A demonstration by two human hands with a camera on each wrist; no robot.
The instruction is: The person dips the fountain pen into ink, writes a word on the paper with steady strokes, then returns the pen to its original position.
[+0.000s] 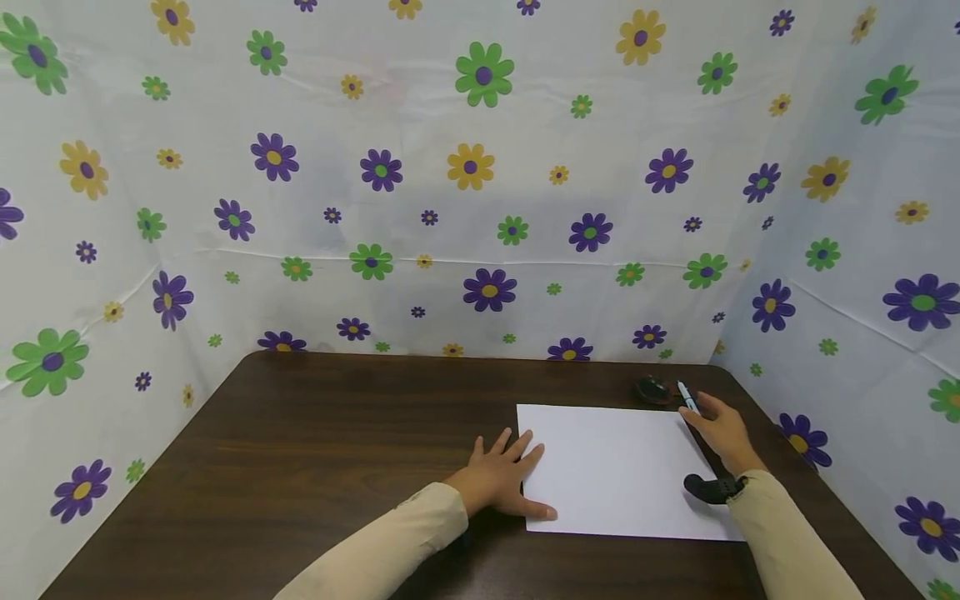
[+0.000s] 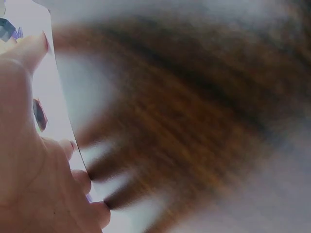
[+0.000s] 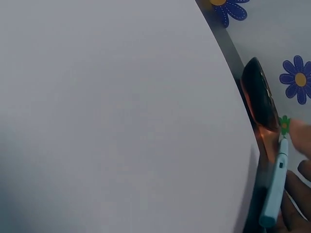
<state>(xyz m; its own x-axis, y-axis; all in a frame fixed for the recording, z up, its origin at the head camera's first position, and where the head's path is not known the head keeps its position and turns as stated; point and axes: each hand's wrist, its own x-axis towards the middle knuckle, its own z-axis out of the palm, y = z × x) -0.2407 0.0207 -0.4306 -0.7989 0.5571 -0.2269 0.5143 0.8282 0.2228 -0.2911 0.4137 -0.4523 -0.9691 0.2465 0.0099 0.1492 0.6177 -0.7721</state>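
A white sheet of paper [image 1: 615, 475] lies on the dark wooden table. My left hand [image 1: 504, 479] rests flat with spread fingers over its left edge, the thumb near the lower left corner. In the left wrist view the fingertips of the left hand [image 2: 53, 174] reach onto the paper [image 2: 60, 97]. Past the sheet's upper right corner, my right hand [image 1: 722, 429] pinches a light blue pen [image 1: 687, 398] between thumb and fingers. The right wrist view shows the pen [image 3: 276, 189] slanted beside the paper's edge, with the fingers of the right hand [image 3: 297, 194] behind it.
A dark, rounded object resembling a computer mouse [image 1: 652, 389] lies behind the sheet's upper right corner, close to the pen. Flower-printed cloth [image 1: 420, 192] hangs around the table's back and sides. Bare wooden tabletop [image 1: 322, 450] stretches to the left.
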